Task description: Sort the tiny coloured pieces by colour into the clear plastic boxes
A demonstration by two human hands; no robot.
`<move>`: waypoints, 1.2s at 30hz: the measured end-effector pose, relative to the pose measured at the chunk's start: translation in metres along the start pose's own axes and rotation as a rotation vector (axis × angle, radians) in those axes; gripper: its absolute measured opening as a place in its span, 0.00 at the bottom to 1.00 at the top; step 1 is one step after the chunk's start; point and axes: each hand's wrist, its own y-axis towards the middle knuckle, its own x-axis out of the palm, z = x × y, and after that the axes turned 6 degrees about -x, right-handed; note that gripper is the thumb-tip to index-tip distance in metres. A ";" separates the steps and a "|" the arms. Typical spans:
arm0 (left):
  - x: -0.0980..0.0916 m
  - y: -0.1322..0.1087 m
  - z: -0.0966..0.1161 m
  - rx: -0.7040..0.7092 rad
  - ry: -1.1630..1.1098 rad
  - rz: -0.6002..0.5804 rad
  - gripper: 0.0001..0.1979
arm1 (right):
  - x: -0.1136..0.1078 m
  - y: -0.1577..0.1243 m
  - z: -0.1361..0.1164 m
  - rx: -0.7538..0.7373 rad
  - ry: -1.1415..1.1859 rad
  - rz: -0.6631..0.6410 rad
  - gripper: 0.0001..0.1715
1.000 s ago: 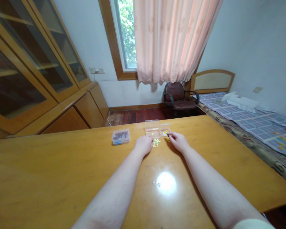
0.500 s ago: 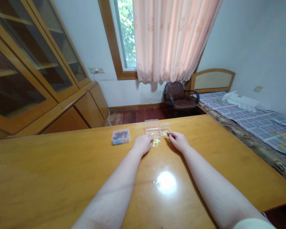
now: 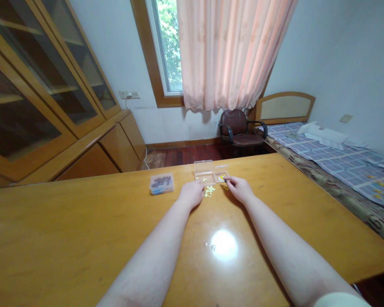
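Observation:
On the wooden table (image 3: pixel 83 221) lies a loose pile of small pale yellow pieces (image 3: pixel 209 191). Just left of the pile rests my left hand (image 3: pixel 192 194), fingers curled together; whatever they pinch is too small to make out. My right hand (image 3: pixel 240 188) is closed on a small dark object (image 3: pixel 225 181) at the right edge of a shallow clear tray (image 3: pixel 216 179) with yellow and white bits in it. Behind the pile stands a clear plastic box (image 3: pixel 204 166) with its lid raised and a few pale pieces inside.
A closed clear box (image 3: pixel 161 183) of dark pieces, blue at its base, sits left of my left hand. Beyond the table are a brown armchair (image 3: pixel 238 128), a bed (image 3: pixel 326 145) on the right and a wooden cabinet (image 3: pixel 83 157) on the left.

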 end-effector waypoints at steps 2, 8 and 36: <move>0.001 0.000 0.000 -0.001 -0.009 0.003 0.13 | 0.000 0.000 0.000 -0.003 -0.003 0.000 0.20; 0.004 0.001 -0.001 -0.037 -0.051 -0.022 0.11 | -0.001 0.000 0.000 -0.010 -0.008 0.000 0.20; -0.014 -0.002 -0.009 -0.432 -0.020 -0.252 0.15 | 0.000 -0.001 0.000 0.004 0.000 -0.012 0.20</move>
